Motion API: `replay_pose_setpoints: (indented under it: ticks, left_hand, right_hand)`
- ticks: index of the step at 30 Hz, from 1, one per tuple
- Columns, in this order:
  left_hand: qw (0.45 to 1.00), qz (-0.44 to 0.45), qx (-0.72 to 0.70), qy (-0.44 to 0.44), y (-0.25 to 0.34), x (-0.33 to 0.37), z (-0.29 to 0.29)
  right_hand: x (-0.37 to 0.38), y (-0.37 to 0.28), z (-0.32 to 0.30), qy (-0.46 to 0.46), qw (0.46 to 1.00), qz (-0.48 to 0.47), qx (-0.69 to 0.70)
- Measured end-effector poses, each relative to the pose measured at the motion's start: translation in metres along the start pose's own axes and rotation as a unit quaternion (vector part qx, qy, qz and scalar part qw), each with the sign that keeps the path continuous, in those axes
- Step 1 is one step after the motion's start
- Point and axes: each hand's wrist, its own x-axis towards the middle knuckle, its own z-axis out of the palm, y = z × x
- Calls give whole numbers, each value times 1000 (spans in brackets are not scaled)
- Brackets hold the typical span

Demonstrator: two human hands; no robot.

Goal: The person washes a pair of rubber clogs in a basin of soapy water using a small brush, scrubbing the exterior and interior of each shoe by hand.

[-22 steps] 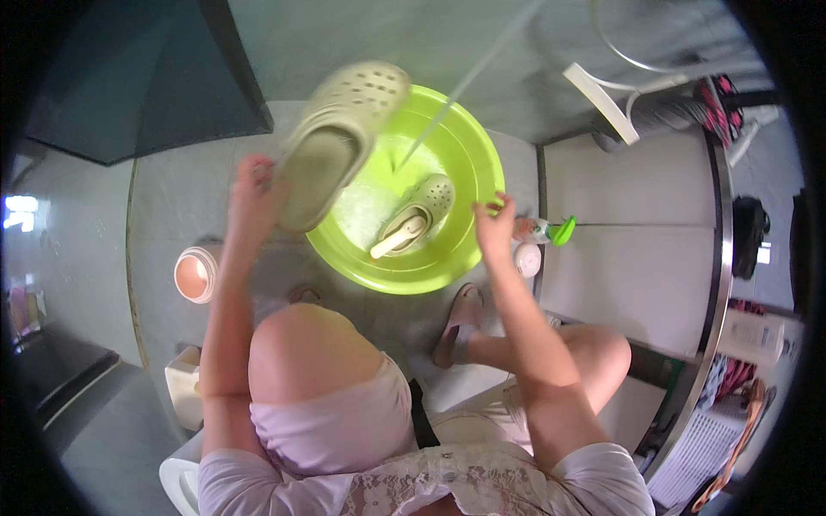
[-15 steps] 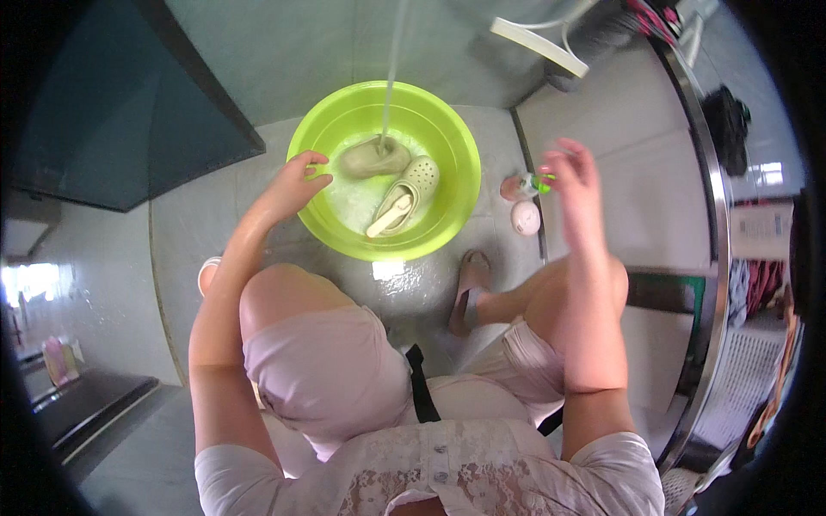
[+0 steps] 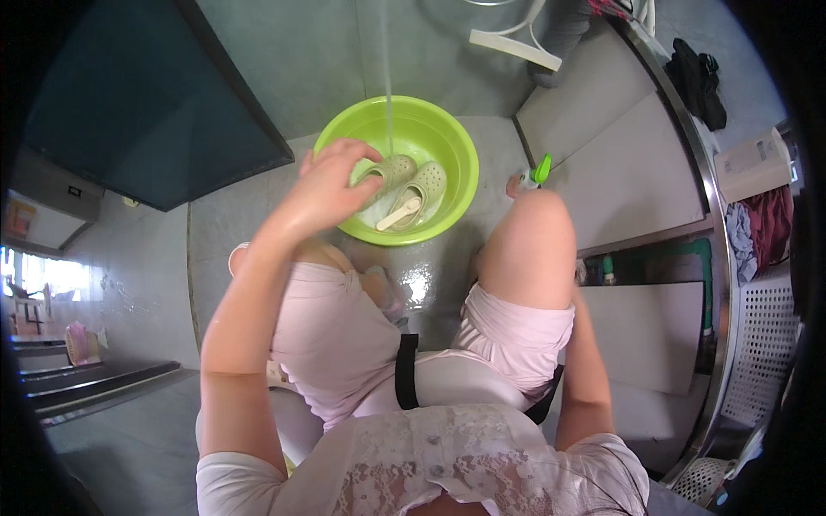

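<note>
Two pale clogs (image 3: 430,178) sit in the green basin (image 3: 467,172), water (image 3: 387,95) running

Closest to the seated person's body, the right forearm (image 3: 589,378) goes down behind the right knee (image 3: 533,224). That knee hides the right hand, so I cannot tell what its grip is doing.

Farther out, the left hand (image 3: 331,189) hangs over the near left side of the basin, thumb and fingers spread apart, with nothing pinched between them. It covers part of the left-hand clog, and I cannot tell from here whether it touches it.

Inside the basin, a pale tool (image 3: 398,212), perhaps a brush, lies in the heel opening of the right-hand clog. No visible hand is on it, so I judge that no brushing is going on at this instant. Both clogs lie side by side, toes pointing away from the person.

Beyond them, the stream comes down by the toe of the left-hand clog. As I judge it, putting the pair under the water is done; lifting them out and stopping the stream are not. Whether either clog is clean, I cannot tell.
</note>
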Motion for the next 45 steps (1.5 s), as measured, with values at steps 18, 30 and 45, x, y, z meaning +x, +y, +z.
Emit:
replay_pose_setpoints:
  ticks: [18, 30, 45]
  left_hand:
    - [966, -109, -213, 95, -62, 16, 17]
    - [957, -55, -277, 72, -27, 22, 22]
    - [934, -59, -349, 44, -24, 11, 3]
  right_hand:
    - [-42, 16, 62, -7, 979, 169, -109]
    - [-57, 24, 75, 15, 971, 212, -111]
    - [-30, 25, 63, 57, 966, 233, -99]
